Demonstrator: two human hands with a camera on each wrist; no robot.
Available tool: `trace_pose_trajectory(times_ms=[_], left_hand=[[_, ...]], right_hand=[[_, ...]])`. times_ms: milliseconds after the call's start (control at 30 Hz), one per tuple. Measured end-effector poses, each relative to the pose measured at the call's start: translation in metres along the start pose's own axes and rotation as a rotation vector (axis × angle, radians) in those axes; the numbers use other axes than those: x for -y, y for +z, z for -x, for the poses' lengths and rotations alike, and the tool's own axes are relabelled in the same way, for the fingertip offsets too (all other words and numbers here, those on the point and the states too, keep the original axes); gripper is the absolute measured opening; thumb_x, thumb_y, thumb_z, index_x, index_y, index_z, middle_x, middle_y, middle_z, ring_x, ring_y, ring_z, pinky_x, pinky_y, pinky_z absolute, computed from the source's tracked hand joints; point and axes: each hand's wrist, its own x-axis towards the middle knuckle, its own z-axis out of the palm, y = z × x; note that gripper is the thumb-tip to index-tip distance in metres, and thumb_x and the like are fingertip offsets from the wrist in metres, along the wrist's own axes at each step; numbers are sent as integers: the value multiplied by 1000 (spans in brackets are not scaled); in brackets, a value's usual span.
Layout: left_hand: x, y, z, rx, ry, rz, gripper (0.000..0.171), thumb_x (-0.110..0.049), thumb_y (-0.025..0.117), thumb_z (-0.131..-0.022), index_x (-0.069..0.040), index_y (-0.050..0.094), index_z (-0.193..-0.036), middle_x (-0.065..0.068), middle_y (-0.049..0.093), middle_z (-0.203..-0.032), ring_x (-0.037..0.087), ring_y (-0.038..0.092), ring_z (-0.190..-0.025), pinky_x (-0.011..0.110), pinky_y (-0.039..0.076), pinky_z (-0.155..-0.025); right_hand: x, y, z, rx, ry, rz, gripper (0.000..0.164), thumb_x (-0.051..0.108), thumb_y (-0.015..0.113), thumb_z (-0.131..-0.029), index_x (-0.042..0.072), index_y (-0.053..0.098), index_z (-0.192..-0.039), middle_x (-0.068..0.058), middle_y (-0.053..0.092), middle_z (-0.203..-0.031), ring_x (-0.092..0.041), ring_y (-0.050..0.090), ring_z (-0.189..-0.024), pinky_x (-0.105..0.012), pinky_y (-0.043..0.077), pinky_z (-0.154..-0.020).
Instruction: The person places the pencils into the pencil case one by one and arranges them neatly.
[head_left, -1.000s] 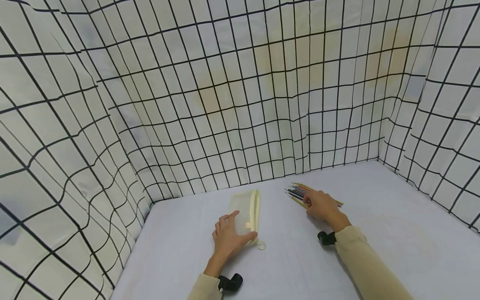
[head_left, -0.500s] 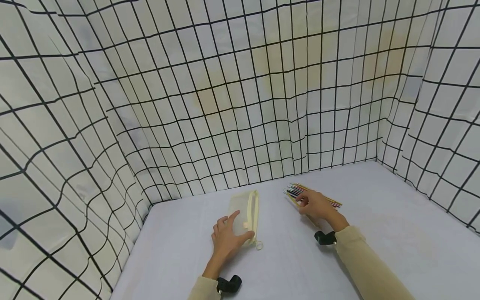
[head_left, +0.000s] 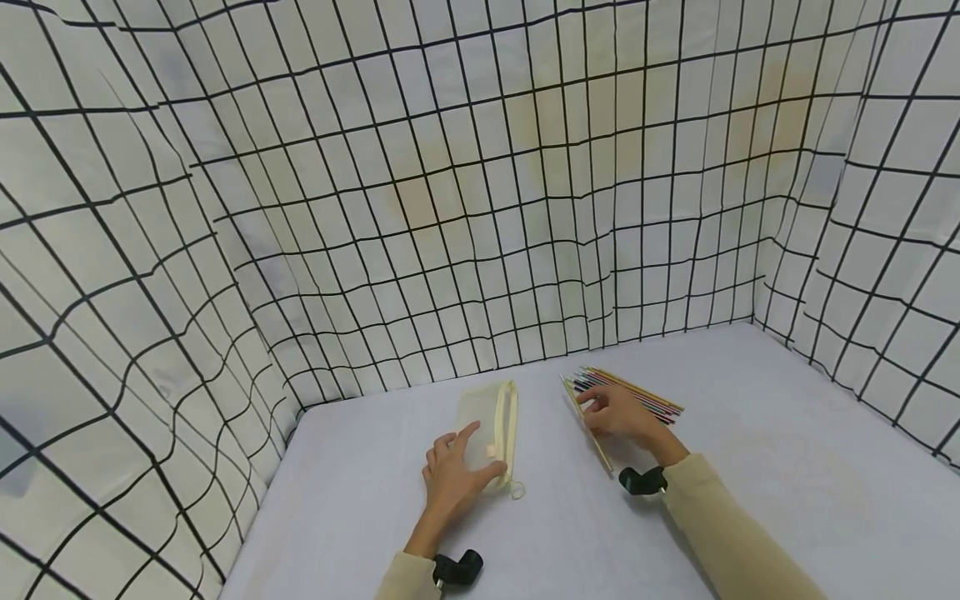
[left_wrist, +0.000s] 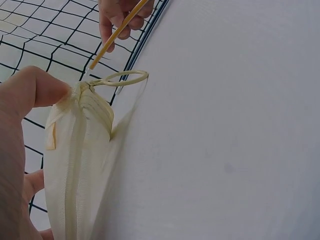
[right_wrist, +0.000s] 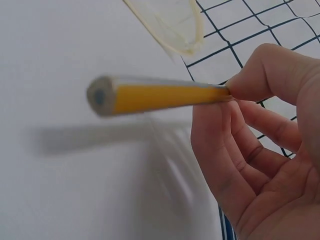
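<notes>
A pale yellow zip pouch (head_left: 480,408) with a mesh-like face lies on the white table. My left hand (head_left: 452,479) holds it, the thumb at the zipper's near end and the fingers spread over its left side. In the left wrist view, a ring pull (left_wrist: 135,75) hangs from the zipper end. To the right, my right hand (head_left: 626,417) pinches a yellow pencil (right_wrist: 155,97) between thumb and fingertips. That pencil slants beside the pile, its flat end toward me. Several coloured pencils (head_left: 645,398) lie in a loose bundle behind the right hand, which partly hides them.
A white cloth (head_left: 555,533) covers the table. Curtains with a black grid (head_left: 450,275) rise at the back and both sides. Dark cameras sit on the left wrist (head_left: 459,568) and the right wrist (head_left: 641,481).
My right hand has drawn a yellow pencil out of the bundle, leftward and toward me, and turned it steeper. The left hand and pouch have stayed about where they were.
</notes>
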Motion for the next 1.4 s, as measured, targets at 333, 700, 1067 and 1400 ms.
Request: trace_pose_trajectory(times_ms=[333, 700, 1067, 1400], left_hand=[[-4, -1, 2, -6, -12, 5, 83, -50, 77, -71, -27, 54, -147, 23, 44, -144, 40, 35, -133, 62, 28, -106], [-5, -3, 2, -13, -2, 27, 82, -50, 77, -71, -26, 55, -146, 23, 44, -143, 41, 36, -133, 63, 27, -105], [-4, -3, 0, -21, -5, 35, 81, -49, 77, -71, -25, 56, -145, 22, 44, -143, 41, 36, -132, 63, 27, -104], [-4, -1, 0, -23, -19, 35, 80, -49, 77, -71, -26, 57, -145, 20, 46, -141, 39, 38, -130, 62, 28, -105]], right_hand=[[3, 9, 1, 19, 54, -152, 43, 4, 68, -84, 2, 64, -127, -13, 66, -99, -21, 65, -78, -32, 58, -69], [2, 21, 1, 48, 58, -265, 45, 4, 69, -87, 0, 61, -131, -14, 67, -104, -19, 66, -80, -32, 58, -69], [10, 41, 3, 80, 80, -316, 45, 2, 66, -89, -1, 59, -133, -10, 70, -95, -16, 65, -76, -28, 57, -66], [21, 64, -2, 137, 88, -346, 48, 2, 66, -87, 0, 59, -135, -13, 71, -100, -15, 67, -79, -29, 58, -67]])
